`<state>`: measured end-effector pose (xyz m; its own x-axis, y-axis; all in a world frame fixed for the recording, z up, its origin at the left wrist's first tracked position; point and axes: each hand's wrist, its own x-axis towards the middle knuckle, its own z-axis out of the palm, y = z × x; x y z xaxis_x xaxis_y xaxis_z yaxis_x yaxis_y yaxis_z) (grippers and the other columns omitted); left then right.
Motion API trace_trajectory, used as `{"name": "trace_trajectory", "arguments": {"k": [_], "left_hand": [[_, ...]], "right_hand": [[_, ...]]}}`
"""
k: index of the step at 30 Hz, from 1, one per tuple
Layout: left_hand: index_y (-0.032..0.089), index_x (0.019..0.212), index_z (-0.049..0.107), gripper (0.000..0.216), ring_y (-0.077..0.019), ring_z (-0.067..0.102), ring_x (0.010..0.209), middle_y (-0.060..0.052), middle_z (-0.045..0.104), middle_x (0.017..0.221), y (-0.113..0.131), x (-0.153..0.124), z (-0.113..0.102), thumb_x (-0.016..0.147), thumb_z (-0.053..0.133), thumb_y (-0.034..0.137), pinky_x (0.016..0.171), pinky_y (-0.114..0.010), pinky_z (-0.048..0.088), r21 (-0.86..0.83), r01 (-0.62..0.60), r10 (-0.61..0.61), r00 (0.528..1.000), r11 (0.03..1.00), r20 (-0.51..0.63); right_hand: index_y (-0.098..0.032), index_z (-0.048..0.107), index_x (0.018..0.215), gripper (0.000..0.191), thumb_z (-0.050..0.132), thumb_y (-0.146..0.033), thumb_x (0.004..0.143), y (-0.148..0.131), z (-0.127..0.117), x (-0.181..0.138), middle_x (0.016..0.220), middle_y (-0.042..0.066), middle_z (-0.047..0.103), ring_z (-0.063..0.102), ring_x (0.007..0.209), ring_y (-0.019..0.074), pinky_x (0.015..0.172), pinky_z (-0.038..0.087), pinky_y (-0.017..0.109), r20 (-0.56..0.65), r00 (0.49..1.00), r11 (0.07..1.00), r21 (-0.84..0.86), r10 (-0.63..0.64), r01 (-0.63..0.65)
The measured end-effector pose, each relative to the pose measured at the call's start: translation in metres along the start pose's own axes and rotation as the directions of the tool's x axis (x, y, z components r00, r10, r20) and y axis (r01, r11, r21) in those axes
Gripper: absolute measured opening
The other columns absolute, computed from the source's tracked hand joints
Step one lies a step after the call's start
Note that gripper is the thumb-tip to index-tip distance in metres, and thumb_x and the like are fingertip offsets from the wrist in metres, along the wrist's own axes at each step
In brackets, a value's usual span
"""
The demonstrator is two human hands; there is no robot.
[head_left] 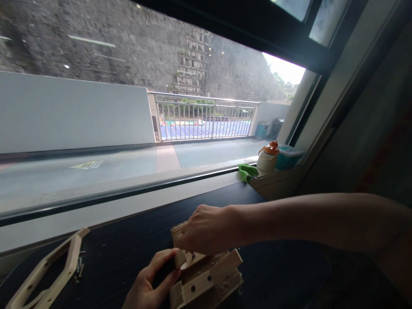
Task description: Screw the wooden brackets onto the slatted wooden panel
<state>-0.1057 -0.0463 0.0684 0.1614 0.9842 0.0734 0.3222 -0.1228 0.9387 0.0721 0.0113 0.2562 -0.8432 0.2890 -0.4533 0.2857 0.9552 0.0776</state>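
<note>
A small assembly of light wooden pieces (pixel 209 277) with drilled holes rests on the dark table (pixel 128 253) near its front edge. My right hand (pixel 206 229) reaches in from the right and closes over the top of the assembly. My left hand (pixel 151 281) comes up from below and grips the assembly's left side, thumb pressed on a wooden block. What sits under my right palm is hidden.
A wooden frame (pixel 48 274) with round holes lies at the front left, with several small screws (pixel 79 266) beside it. On the window ledge at the right stand a white jar with an orange lid (pixel 268 158), a teal box (pixel 287 157) and a green cloth (pixel 247 171).
</note>
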Motion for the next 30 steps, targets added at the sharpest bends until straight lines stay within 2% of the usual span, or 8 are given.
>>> {"name": "trace_trajectory", "arguments": {"k": [4,10,13,16,19,23,27,30], "left_hand": [[0.023,0.112,0.070,0.041,-0.0282,0.064,0.111,-0.007,0.071,0.117,0.009,-0.001,0.000,0.081,0.061,0.048,0.100,-0.036,0.048,-0.013,0.033,-0.033,0.999,0.999,0.037],[0.022,0.113,0.069,0.042,-0.0284,0.063,0.113,-0.008,0.071,0.118,0.011,-0.001,0.000,0.081,0.060,0.049,0.101,-0.036,0.047,-0.012,0.042,-0.042,0.998,0.999,0.049],[0.022,0.111,0.071,0.042,-0.0285,0.064,0.111,-0.008,0.072,0.117,0.008,0.000,0.000,0.080,0.062,0.048,0.099,-0.035,0.048,-0.004,0.019,-0.019,1.000,1.000,0.022],[0.023,0.111,0.071,0.040,-0.0273,0.067,0.106,-0.007,0.072,0.116,0.005,0.000,0.000,0.080,0.063,0.046,0.097,-0.034,0.050,0.000,0.000,0.000,1.000,1.000,-0.001],[0.024,0.108,0.073,0.037,-0.0264,0.069,0.100,-0.006,0.074,0.113,0.003,0.000,0.000,0.079,0.064,0.046,0.095,-0.033,0.052,0.007,-0.025,0.025,0.999,1.000,-0.021],[0.024,0.109,0.072,0.039,-0.0269,0.067,0.104,-0.005,0.073,0.113,0.005,0.000,0.001,0.080,0.063,0.047,0.095,-0.033,0.051,-0.001,0.000,0.000,1.000,1.000,0.003],[0.024,0.112,0.071,0.042,-0.0271,0.065,0.109,-0.006,0.072,0.115,0.007,-0.001,0.000,0.081,0.060,0.049,0.098,-0.033,0.049,-0.003,0.024,-0.024,0.999,1.000,0.032],[0.024,0.111,0.072,0.041,-0.0274,0.066,0.107,-0.005,0.073,0.114,0.007,-0.001,0.000,0.079,0.062,0.049,0.098,-0.033,0.049,0.000,0.028,-0.028,0.999,1.000,0.020]], "right_hand": [[-0.017,0.062,0.089,0.014,0.049,-0.013,0.089,0.004,0.003,0.002,0.086,0.001,0.070,0.066,0.080,0.0144,0.046,0.032,0.024,-0.009,1.000,1.000,0.016,0.014,-0.014],[-0.015,0.065,0.091,0.020,0.047,-0.025,0.092,0.006,0.008,0.005,0.084,0.006,0.071,0.067,0.078,0.0190,0.045,0.032,0.026,-0.021,0.987,0.980,0.128,0.159,-0.155],[-0.016,0.065,0.093,0.017,0.049,-0.022,0.091,0.004,0.008,0.004,0.085,0.005,0.070,0.067,0.076,0.0188,0.044,0.033,0.026,-0.008,0.991,0.986,0.094,0.136,-0.135],[-0.018,0.066,0.097,0.016,0.052,-0.015,0.089,0.001,0.004,0.000,0.095,0.005,0.070,0.066,0.082,0.0191,0.045,0.033,0.027,-0.011,0.997,0.995,-0.058,0.080,-0.081],[-0.017,0.067,0.088,0.019,0.051,-0.008,0.089,0.000,0.000,-0.005,0.098,0.004,0.069,0.065,0.088,0.0190,0.047,0.034,0.028,-0.029,1.000,0.988,-0.156,0.007,-0.011],[-0.015,0.065,0.080,0.019,0.050,-0.006,0.087,0.004,0.000,-0.006,0.093,0.003,0.070,0.065,0.088,0.0171,0.049,0.036,0.027,-0.027,1.000,0.991,-0.132,0.000,-0.004],[-0.017,0.061,0.070,0.018,0.052,-0.009,0.084,0.007,0.005,-0.001,0.070,0.001,0.067,0.065,0.070,0.0157,0.042,0.034,0.026,0.003,0.999,0.996,-0.081,0.034,-0.033],[-0.017,0.061,0.072,0.013,0.055,-0.014,0.083,0.002,0.008,0.002,0.069,0.001,0.067,0.065,0.068,0.0168,0.041,0.036,0.025,0.018,0.998,0.997,-0.036,0.064,-0.063]]}}
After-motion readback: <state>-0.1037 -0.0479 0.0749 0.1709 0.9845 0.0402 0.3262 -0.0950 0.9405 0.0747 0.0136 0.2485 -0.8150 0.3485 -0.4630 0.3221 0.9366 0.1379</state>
